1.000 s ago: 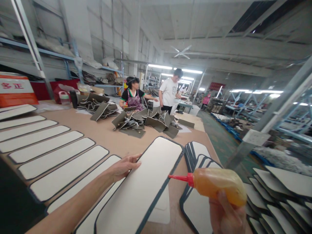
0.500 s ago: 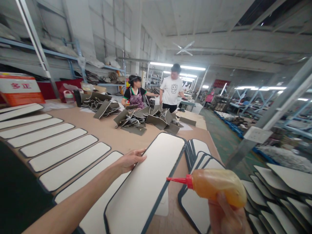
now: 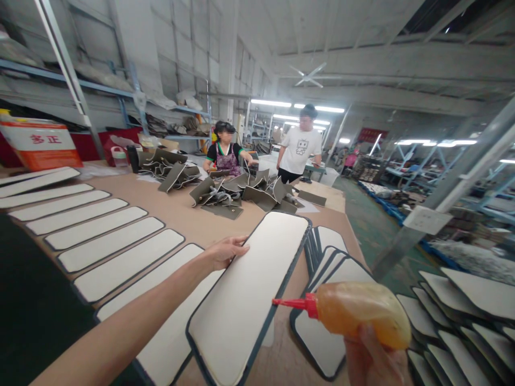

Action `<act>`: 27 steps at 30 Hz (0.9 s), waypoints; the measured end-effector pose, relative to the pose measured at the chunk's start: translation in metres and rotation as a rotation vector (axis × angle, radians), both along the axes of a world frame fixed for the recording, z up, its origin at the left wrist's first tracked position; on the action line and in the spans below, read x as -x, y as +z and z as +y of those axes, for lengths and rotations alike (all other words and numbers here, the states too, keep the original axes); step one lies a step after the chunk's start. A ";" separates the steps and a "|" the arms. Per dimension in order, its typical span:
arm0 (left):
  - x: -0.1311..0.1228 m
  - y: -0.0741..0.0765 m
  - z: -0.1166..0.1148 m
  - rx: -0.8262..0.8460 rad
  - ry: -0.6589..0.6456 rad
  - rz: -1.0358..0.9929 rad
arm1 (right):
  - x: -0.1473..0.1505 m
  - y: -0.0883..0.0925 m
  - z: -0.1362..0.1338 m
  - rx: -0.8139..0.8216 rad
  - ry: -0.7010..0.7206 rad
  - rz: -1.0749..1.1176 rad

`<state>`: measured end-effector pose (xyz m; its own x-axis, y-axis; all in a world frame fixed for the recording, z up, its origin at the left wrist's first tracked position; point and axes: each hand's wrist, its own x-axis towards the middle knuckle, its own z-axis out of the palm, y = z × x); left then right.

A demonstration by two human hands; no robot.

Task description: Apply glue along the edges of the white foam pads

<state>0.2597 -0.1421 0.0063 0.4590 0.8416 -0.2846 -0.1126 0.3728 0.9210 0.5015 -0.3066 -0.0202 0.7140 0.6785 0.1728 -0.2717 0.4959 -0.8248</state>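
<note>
My left hand grips the left long edge of a long cream panel with rounded corners and a dark rim, its thumb on the cream face. The panel is held tilted above the table. In my right hand lies a squeeze bottle of amber liquid, on its side, with a red nozzle pointing left. The nozzle's tip is at the panel's right dark edge; whether it touches I cannot tell. My right fingers wrap the bottle from below and are partly hidden behind it.
Similar panels lie in a row on the brown table at left. Overlapping panels rest right of the held one, with more stacked at far right. Olive-grey pieces are heaped behind. Two people stand or sit beyond the table.
The nozzle tip has moved down along the panel's right edge, toward me. The panel's near end now shows more fully. A person in a white shirt has shifted right.
</note>
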 end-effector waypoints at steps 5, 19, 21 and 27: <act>-0.010 0.005 0.001 0.026 0.036 0.024 | -0.005 0.001 -0.006 0.019 -0.004 -0.030; -0.027 0.008 0.016 0.067 0.051 0.030 | -0.030 -0.031 -0.017 0.094 0.113 0.019; -0.028 0.008 0.018 0.063 0.059 0.024 | -0.037 -0.039 -0.017 0.099 0.147 0.004; -0.027 0.003 0.029 0.060 0.075 0.023 | -0.030 -0.045 -0.017 0.086 0.112 -0.015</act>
